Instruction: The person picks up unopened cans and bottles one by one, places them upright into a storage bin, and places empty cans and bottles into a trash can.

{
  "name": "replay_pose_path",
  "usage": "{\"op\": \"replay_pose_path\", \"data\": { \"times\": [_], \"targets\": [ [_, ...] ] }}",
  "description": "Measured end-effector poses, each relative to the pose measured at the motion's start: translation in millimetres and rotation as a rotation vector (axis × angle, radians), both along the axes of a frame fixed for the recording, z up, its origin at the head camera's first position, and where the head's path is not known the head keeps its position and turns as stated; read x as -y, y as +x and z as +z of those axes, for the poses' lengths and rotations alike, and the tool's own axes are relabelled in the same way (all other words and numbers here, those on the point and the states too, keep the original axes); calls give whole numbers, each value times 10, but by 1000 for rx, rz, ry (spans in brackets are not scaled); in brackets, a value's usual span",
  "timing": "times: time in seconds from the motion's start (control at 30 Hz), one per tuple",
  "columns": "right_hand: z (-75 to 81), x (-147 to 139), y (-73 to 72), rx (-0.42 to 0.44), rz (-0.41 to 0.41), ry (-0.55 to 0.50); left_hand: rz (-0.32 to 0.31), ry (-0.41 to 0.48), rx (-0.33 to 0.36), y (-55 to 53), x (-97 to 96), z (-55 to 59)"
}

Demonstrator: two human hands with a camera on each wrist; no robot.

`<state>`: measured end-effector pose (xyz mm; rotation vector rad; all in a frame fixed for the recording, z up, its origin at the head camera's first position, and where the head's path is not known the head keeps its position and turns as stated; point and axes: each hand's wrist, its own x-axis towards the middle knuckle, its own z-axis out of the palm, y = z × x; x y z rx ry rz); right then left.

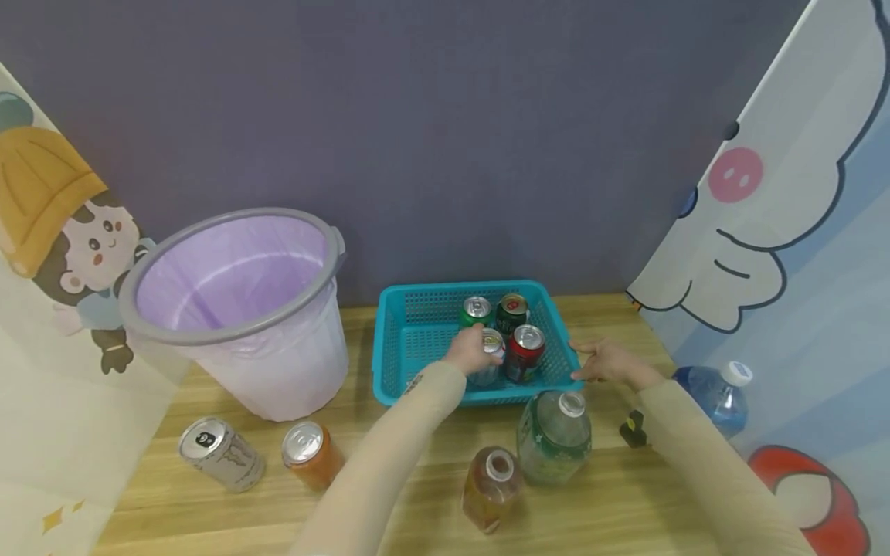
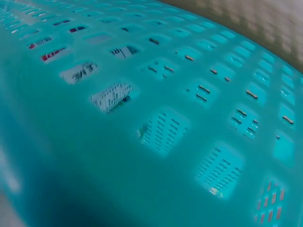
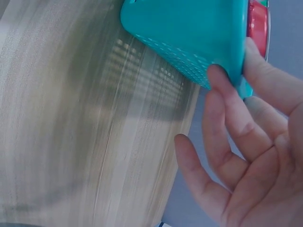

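Note:
A turquoise plastic basket (image 1: 410,340) stands on the wooden table, with several drink cans at its right side. My left hand (image 1: 473,351) reaches in over the front rim and holds a light-coloured can (image 1: 486,377) near its top. Beside that can are a red can (image 1: 526,355), a green can (image 1: 476,311) and a dark green can (image 1: 512,310). On the right, my right hand (image 1: 603,361) pinches the basket's rim between thumb and fingers; its other fingers (image 3: 196,175) stay loose. Perforated basket wall (image 2: 90,146) fills the left wrist view, hiding the left hand there.
At left stands a bin (image 1: 299,371) lined with a pale purple bag. Nearer are a grey can (image 1: 232,463) and an orange can (image 1: 318,461). Before the basket stand an amber bottle (image 1: 487,498) and a green-labelled bottle (image 1: 552,448). A blue bottle (image 1: 726,405) is beyond my right forearm.

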<state>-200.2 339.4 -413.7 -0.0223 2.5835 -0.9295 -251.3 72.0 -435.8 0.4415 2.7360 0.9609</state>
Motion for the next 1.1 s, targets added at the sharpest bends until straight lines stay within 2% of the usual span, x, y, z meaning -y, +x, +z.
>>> {"op": "replay_pose_path", "data": {
  "times": [0.3,0.57,0.6,0.7,0.87,1.03,1.07,1.1],
  "targets": [
    [-17,-4,-24,3,10,-15,19,8,-8,23,8,47],
    [-19,2,-36,16,12,-20,34,27,-24,-28,47,-3],
    [-18,2,-35,14,9,-21,28,18,-49,-75,47,-82],
    [-19,7,-20,13,7,-23,21,-15,-44,-67,55,-79],
    [-46,6,8,17,13,-33,5,-38,-31,13,79,-26],
    [-48,-7,18,3,6,-35,-13,-43,-78,89,89,69],
    [-45,-10,19,1,4,-36,-9,-56,-56,138,88,168],
    [-43,-15,21,0,5,-36,-11,-59,-59,148,87,179]
  ]
}}
